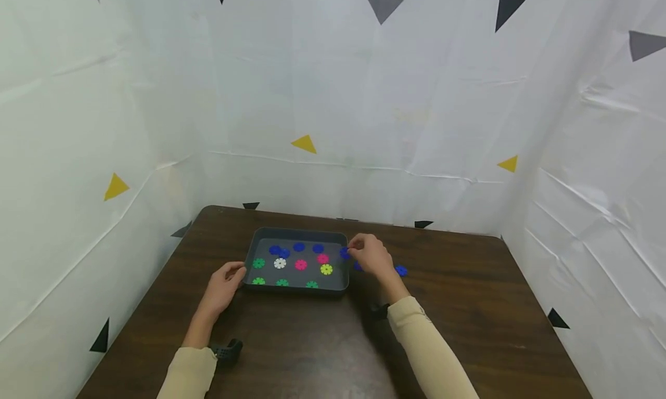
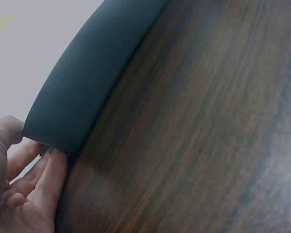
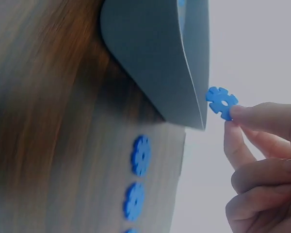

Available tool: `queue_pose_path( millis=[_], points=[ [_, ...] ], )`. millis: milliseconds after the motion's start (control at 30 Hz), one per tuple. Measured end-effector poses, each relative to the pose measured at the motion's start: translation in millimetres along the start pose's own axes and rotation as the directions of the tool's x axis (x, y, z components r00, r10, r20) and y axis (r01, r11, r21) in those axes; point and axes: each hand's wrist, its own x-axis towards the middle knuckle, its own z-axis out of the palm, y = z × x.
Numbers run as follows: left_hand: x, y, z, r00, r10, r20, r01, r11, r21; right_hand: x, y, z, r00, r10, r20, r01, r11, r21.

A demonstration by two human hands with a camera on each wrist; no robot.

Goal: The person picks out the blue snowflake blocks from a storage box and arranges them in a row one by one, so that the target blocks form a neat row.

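A dark grey rectangular tray point(image 1: 293, 290) holds several flower-shaped plastic discs in blue, green, pink, yellow and white. At its left edge my left hand point(image 1: 222, 284) holds the tray; in the left wrist view, the thumb is at the rim and the fingers lie against the side near the base. My right hand point(image 1: 370, 254) pinches a blue notched disc point(image 3: 221, 103) between thumb and fingertips, beside the tray's right rim and raised off the table. Below it, more blue discs point(image 3: 141, 155) lie on the table, right of the tray.
The tray stands on a dark brown wooden table point(image 1: 302, 341). White sheeting point(image 1: 333, 87) with coloured triangles hangs behind and on both sides. A dark band point(image 1: 227, 353) is on the left wrist. In the tray, a white disc point(image 1: 280, 263) lies near pink discs point(image 1: 300, 265).
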Motion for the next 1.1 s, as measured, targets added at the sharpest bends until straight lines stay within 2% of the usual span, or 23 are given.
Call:
queue_pose_path(
  millis=[233,433,633,867,1100],
  points=[
    [0.8,-2.1,-0.2,1.000,-0.008,-0.008,0.008,1.000,0.011,-7.0,33.2,-19.9,0.998,-0.007,-0.067,0.019,0.985,0.172],
    [0.6,-2.6,0.4,1.000,-0.007,-0.022,0.007,1.000,0.015,-15.2,63.8,-38.3,0.992,0.062,-0.110,-0.030,0.963,0.269],
    [1.1,-2.8,1.8,1.000,-0.008,-0.013,0.008,1.000,0.008,-25.5,97.8,-59.8,0.974,0.159,-0.160,-0.098,0.937,0.335],
    [0.5,-2.1,2.2,1.000,-0.004,-0.005,0.004,1.000,0.004,-37.1,127.1,-76.6,0.955,0.243,-0.172,-0.170,0.920,0.353],
    [-1.0,1.3,2.0,1.000,-0.004,-0.006,0.004,1.000,0.006,-46.0,141.8,-79.6,0.941,0.312,-0.131,-0.259,0.913,0.316]
  ],
)
